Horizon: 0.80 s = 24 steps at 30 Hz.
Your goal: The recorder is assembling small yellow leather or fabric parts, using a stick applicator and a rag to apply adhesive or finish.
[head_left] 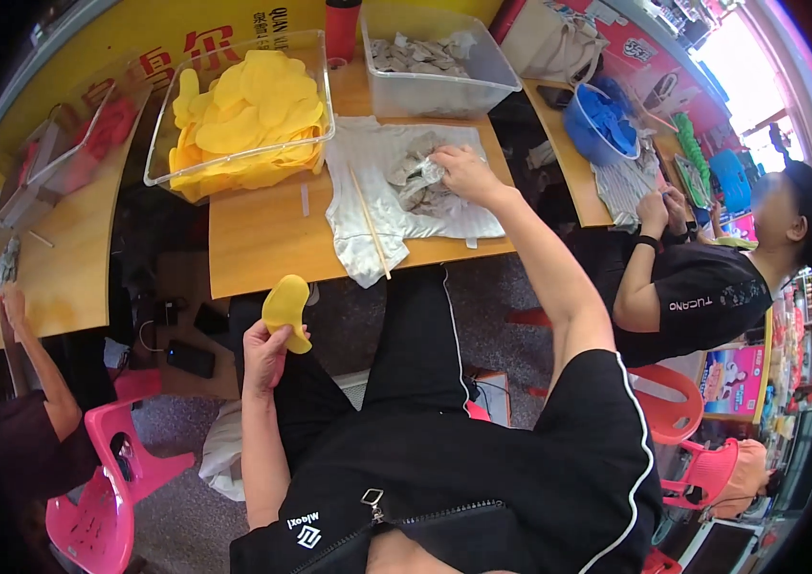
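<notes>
My left hand (265, 354) is above my lap, its thumb and fingers closed on a curved, flat yellow pad (285, 304) held upright. Out over the table, my right hand (468, 175) has its fingers closed on a crumpled grey cloth piece (416, 172) at the pile's right side. What exactly lies under its fingertips is hard to see. The pile rests on a white striped garment (358, 153) spread over the tabletop. A thin wooden stick (368, 220) lies across the garment, left of the pile.
A clear bin heaped with yellow pads (258, 105) stands at the table's far left. Behind the garment is a clear bin (439, 96) of grey pieces, beside a red bottle (341, 29). Co-workers sit at both sides; the right one (702, 277) works near a blue tub (602, 120).
</notes>
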Each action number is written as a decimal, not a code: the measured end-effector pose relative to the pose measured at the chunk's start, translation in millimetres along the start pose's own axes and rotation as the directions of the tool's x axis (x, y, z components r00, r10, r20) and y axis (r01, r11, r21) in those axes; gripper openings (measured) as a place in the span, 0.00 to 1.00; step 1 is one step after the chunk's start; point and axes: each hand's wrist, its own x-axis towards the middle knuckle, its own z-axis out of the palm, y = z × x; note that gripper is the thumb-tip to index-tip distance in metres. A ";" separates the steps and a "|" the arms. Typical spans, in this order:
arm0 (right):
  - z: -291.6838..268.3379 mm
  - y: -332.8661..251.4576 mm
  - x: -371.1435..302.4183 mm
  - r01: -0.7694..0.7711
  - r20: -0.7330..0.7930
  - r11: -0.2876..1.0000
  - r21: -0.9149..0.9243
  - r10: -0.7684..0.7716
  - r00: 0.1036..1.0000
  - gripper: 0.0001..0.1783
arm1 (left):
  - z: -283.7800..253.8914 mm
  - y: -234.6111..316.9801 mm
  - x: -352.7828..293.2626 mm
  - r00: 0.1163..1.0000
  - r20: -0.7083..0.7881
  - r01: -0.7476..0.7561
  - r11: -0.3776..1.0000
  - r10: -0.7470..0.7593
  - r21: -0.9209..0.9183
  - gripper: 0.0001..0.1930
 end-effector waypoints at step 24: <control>20.6 -302.0 -118.5 -0.296 0.426 -0.359 0.885 0.367 0.827 0.07 | 65.5 -13.2 -94.3 1.000 0.029 -0.016 0.987 0.011 0.157 0.13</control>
